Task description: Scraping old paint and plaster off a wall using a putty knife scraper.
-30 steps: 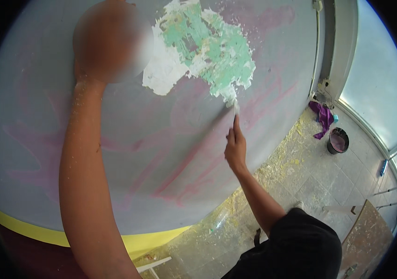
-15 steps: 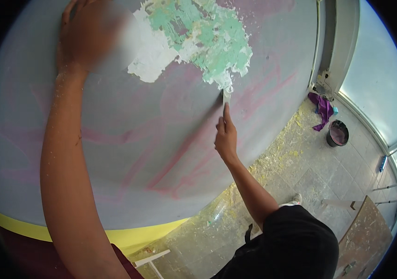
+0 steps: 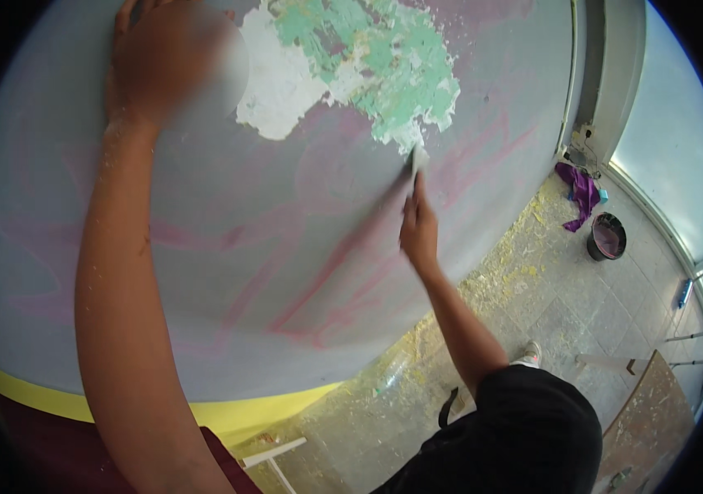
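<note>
My right hand (image 3: 420, 235) grips a putty knife (image 3: 419, 165), its fingers wrapped round the handle and the index finger stretched along it. The blade meets the wall at the lower tip of a rough patch of white and pale green filler (image 3: 405, 90). On the left, my left hand (image 3: 166, 62) is raised against the upper wall beside the white part of the patch. A round blur covers most of it, so its finger pose and anything it holds are hidden. The wall (image 3: 228, 198) is grey with faint pink strokes.
Yellowish flakes (image 3: 524, 267) litter the tiled floor (image 3: 491, 305) along the wall's foot. A black bucket (image 3: 607, 237) stands near a purple cloth (image 3: 579, 193) at right. A scuffed wooden board (image 3: 652, 420) is at lower right; white bars (image 3: 273, 454) show near the yellow band (image 3: 269, 407).
The whole view has shifted slightly, carrying the wall patch a little rightward. My right hand with the putty knife has moved slightly right and stays at the patch's lower tip.
</note>
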Motion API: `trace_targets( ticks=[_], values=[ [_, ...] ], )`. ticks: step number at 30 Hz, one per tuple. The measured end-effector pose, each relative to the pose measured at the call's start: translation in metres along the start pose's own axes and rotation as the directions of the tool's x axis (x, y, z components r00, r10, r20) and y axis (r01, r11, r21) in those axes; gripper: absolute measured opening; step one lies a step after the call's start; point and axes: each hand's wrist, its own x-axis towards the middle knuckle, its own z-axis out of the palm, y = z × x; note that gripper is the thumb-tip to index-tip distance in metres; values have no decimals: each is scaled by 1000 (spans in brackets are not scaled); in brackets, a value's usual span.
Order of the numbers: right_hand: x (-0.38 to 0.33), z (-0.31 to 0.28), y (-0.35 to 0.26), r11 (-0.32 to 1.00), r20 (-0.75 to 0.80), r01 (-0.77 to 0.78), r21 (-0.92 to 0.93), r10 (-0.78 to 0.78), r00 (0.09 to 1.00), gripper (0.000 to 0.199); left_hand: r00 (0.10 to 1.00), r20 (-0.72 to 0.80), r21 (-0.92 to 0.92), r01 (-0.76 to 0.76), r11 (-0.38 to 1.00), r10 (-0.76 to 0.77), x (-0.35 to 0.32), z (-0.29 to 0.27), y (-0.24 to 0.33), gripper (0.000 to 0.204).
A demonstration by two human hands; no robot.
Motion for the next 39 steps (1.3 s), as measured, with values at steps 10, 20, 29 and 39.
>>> trace_targets(
  ticks=[10, 20, 29, 39],
  values=[
    [-15, -9, -29, 998, 159, -10, 54, 1, 987, 54, 1000, -20, 23, -15, 1000, 16, 2, -1, -7, 48],
    [-8, -12, -42, 956, 201, -251, 154, 219, 955, 56, 997, -59, 44, -42, 998, 45, 1, -1, -8, 49],
    [-9, -18, -46, 913, 293, -374, 162, 318, 902, 57, 999, -30, 75, -42, 996, 44, -3, 0, -10, 49],
    [-5, -8, -31, 957, 148, -234, 171, 210, 966, 56, 999, -22, 80, -33, 996, 35, -1, -1, -5, 49]
  ],
)
